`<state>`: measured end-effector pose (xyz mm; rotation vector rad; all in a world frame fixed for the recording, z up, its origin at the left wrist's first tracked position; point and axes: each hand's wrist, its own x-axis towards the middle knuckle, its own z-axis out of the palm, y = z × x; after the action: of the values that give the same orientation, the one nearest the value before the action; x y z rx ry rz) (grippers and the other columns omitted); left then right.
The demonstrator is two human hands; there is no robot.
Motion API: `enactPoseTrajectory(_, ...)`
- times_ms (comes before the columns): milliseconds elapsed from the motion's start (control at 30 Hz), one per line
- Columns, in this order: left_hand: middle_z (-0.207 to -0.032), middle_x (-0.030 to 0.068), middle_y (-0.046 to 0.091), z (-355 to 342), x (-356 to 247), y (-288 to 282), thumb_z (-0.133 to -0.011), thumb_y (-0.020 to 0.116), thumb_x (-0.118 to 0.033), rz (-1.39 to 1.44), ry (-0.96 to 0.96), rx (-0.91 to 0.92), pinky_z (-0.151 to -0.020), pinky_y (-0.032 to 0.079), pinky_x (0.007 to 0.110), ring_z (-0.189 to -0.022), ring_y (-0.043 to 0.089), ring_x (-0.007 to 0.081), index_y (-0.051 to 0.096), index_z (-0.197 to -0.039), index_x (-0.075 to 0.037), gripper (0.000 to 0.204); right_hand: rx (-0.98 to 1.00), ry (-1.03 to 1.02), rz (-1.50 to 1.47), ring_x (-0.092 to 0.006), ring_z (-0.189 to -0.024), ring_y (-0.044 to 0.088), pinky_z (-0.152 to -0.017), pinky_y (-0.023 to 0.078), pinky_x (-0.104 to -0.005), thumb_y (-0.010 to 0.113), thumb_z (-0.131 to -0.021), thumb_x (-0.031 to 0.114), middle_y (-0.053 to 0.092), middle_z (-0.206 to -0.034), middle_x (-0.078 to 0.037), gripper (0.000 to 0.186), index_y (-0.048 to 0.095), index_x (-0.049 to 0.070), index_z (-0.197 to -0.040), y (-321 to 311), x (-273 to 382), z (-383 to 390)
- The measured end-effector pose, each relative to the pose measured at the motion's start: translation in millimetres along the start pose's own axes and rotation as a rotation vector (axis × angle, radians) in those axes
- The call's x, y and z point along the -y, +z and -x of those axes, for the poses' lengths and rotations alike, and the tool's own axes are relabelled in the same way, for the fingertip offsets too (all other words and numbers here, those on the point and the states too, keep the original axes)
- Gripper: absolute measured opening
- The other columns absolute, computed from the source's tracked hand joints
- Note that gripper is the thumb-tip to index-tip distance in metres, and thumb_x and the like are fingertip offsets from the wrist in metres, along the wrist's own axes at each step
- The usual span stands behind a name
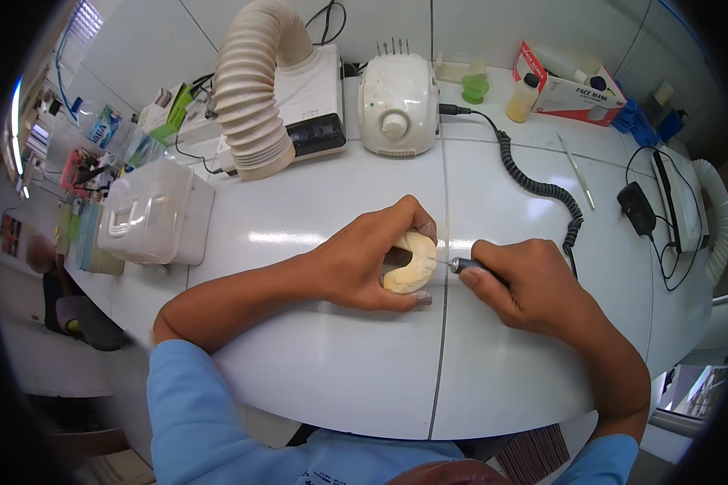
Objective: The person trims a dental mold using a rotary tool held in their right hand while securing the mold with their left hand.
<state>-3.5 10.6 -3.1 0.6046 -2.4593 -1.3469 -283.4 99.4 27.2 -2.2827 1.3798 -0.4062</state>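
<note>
My left hand is closed around a cream-coloured, horseshoe-shaped dental cast, thumb on its near side and fingers on its far side. In my right hand is a dark rotary handpiece, held like a pen. Its thin metal bur points left and meets, or nearly meets, the right outer edge of the cast; which of the two I cannot tell. A coiled black cable runs from behind my right hand to the white control unit, which has a round knob and several burs standing on top.
A white suction box with a ribbed hose stands at the back left, beside a clear plastic container. Toward the back right are a face mask box, a small bottle, a green cup, a slim tool and a black adapter.
</note>
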Motion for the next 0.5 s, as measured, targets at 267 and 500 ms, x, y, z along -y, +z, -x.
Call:
enactPoseTrajectory(267,-0.133,0.0045,0.057,-7.7,6.6,0.0,-0.067,0.111,-0.024,0.375,-0.036,-0.236,-0.101,0.056,0.031,-0.117,0.06,0.0152,0.047,-0.153,-0.007,0.108,0.078,0.152,-0.337,-0.0299,-0.068,0.062,-0.073,0.052,-0.0475,0.049,-0.119,0.049,0.068,-0.072,-0.019,0.06,0.077,0.001,-0.097,-26.1,-13.3,-8.4)
enactPoseTrajectory(500,-0.129,0.0041,0.062,-3.1,20.5,3.8,-0.069,0.11,-0.021,0.255,-0.018,-0.312,-0.108,0.054,0.034,-0.116,0.063,0.015,0.045,-0.155,-0.003,0.11,0.045,0.091,-0.298,-0.0303,-0.074,0.064,-0.075,0.052,-0.0456,0.05,-0.118,0.052,0.073,-0.082,-0.018,0.06,0.081,0.002,-0.11,-20.7,-13.1,3.8)
